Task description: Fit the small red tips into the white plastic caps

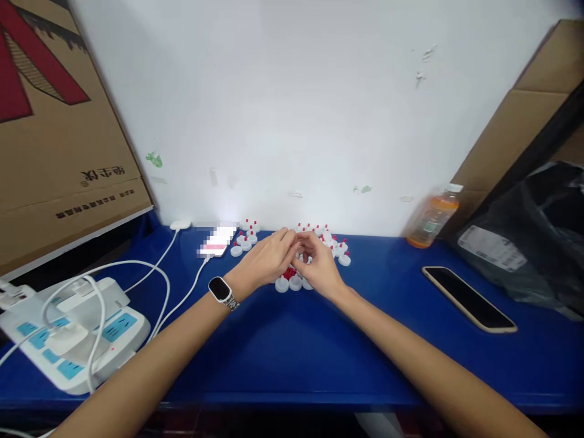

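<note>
My left hand (272, 255), with a watch (219, 289) on its wrist, and my right hand (320, 263) meet above the middle of the blue table. The fingers of both are bent and pinched together at the tips. What lies between them is hidden. Just below my fingers are small red pieces (289, 273) and several plain white caps (281, 284). To the left of my hands stands a group of white caps with red tips (246, 243). Another such group of red-tipped caps (344, 260) stands on the right, partly behind my right hand.
A lit phone (221, 238) on a charging cable and a white power strip (116, 350) lie left. At right are a dark phone (469, 299), an orange drink bottle (433, 216) and a dark plastic bag (524, 237). Behind the blue table (292, 359) rises a white wall.
</note>
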The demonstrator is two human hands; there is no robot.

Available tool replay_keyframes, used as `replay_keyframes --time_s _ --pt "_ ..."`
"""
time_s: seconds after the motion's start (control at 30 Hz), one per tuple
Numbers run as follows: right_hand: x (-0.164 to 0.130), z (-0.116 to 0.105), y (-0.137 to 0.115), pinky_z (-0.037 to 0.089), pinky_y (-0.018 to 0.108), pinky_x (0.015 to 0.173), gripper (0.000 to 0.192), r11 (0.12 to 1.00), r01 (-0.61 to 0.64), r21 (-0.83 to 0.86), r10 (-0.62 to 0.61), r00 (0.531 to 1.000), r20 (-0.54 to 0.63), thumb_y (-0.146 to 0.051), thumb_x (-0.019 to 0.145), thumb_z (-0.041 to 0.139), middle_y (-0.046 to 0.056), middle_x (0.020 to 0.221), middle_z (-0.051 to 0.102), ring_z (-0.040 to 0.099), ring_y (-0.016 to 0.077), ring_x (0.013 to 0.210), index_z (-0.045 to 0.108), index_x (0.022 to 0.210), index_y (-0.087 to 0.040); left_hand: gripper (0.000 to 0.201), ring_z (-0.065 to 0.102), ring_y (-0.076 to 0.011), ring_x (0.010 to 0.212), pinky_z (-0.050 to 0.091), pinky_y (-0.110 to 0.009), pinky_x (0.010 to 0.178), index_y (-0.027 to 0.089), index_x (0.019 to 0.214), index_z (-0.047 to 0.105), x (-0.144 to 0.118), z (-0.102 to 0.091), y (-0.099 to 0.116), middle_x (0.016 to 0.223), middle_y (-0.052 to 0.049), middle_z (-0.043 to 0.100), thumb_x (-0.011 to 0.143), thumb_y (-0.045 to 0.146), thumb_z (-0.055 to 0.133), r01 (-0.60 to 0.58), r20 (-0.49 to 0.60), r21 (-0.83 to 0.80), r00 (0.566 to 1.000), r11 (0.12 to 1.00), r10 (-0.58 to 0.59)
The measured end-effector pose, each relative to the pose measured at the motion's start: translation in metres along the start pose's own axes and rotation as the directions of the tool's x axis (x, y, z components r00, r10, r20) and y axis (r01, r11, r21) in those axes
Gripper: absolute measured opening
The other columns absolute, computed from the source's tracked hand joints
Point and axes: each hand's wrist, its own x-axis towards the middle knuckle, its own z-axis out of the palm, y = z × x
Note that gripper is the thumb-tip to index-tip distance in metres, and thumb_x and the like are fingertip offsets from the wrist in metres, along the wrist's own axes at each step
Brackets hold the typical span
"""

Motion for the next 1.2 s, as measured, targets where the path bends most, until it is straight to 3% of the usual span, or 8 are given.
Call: replay_keyframes --time_s 0.17,0.33,0.47,0.6,0.73,0.87,1.03,1.2 --pt "-0.004 -0.007 -0.002 0.046 0.027 0.063 0.036 0.999 0.029 -0.028 -0.030 0.998 -0.049 -0.017 0.077 0.063 0.001 0.093 0.068 0.055 0.0117 0.065 0.053 0.111 -0.021 0.034 0.055 -0.0197 0.083 0.045 -0.033 0.075 0.018 0.096 0.051 0.003 0.007 -0.008 0.093 -0.006 0.057 0.108 0.032 0.022 -0.066 0.002 0.083 0.998 0.994 0.066" --pt "-0.005 -0.008 -0.008 0.048 0.028 0.066 0.020 0.980 0.132 -0.147 -0.136 0.990 -0.019 -0.018 0.081 0.061 0.000 0.086 0.064 0.056 0.0136 0.070 0.060 0.100 -0.021 0.034 0.057 -0.0193 0.084 0.045 -0.033 0.077 0.018 0.096 0.053 -0.004 0.016 -0.009 0.090 -0.006 0.060 0.107 0.031 0.024 -0.058 -0.013 -0.087 0.998 0.994 0.057" --pt "-0.003 -0.013 -0.011 0.049 0.030 0.074 0.017 0.929 0.240 -0.281 -0.255 0.967 -0.020 -0.015 0.083 0.057 0.004 0.093 0.061 0.058 0.0164 0.079 0.063 0.097 -0.021 0.038 0.051 -0.0156 0.067 0.041 -0.030 0.065 0.020 0.081 0.048 -0.006 0.011 -0.006 0.073 -0.001 0.054 0.107 0.035 0.025 0.125 -0.125 -0.269 0.979 0.955 -0.163" --pt "-0.005 -0.036 -0.008 0.049 0.031 0.075 0.009 0.930 0.104 -0.352 -0.184 0.962 -0.202 -0.019 0.083 0.059 0.004 0.090 0.059 0.056 0.0170 0.076 0.066 0.088 -0.021 0.042 0.044 -0.0145 0.060 0.034 -0.030 0.059 0.021 0.073 0.040 -0.016 -0.003 -0.018 0.063 0.002 0.045 0.106 0.043 0.025 0.347 -0.290 -0.343 0.845 0.873 -0.449" --pt "-0.009 -0.052 0.003 0.049 0.031 0.073 0.011 0.969 -0.025 -0.246 -0.025 0.979 -0.201 -0.029 0.085 0.062 0.003 0.090 0.065 0.058 0.0163 0.074 0.067 0.091 -0.021 0.034 0.053 -0.0174 0.078 0.043 -0.031 0.073 0.020 0.086 0.050 -0.023 0.007 -0.027 0.084 -0.003 0.055 0.105 0.042 0.032 0.237 -0.064 -0.330 0.960 0.914 -0.272" --pt "-0.011 -0.054 0.016 0.049 0.031 0.074 0.015 0.955 -0.106 -0.276 0.076 0.990 -0.118 -0.033 0.081 0.064 0.006 0.100 0.064 0.060 0.0189 0.086 0.071 0.087 -0.021 0.031 0.054 -0.0215 0.097 0.045 -0.037 0.091 0.021 0.102 0.062 -0.023 0.024 -0.021 0.103 -0.006 0.058 0.103 0.042 0.039 0.129 0.100 -0.279 0.990 0.952 -0.105" --pt "-0.013 -0.058 0.021 0.044 0.028 0.065 0.012 0.893 -0.160 -0.421 0.188 0.982 0.026 -0.027 0.078 0.063 0.000 0.073 0.062 0.055 0.0146 0.066 0.071 0.083 -0.020 0.034 0.055 -0.0228 0.102 0.044 -0.039 0.096 0.022 0.109 0.066 -0.026 0.023 -0.022 0.107 -0.008 0.059 0.103 0.040 0.039 0.119 0.075 -0.257 0.992 0.959 -0.103" --pt "-0.016 -0.058 0.019 0.040 0.025 0.061 0.011 0.832 -0.130 -0.540 0.242 0.960 0.142 -0.022 0.077 0.061 -0.001 0.075 0.070 0.060 0.0133 0.064 0.072 0.081 -0.020 0.034 0.056 -0.0219 0.098 0.045 -0.037 0.090 0.020 0.098 0.068 -0.029 0.020 -0.034 0.099 -0.007 0.059 0.102 0.040 0.041 0.156 0.054 -0.279 0.988 0.948 -0.146"
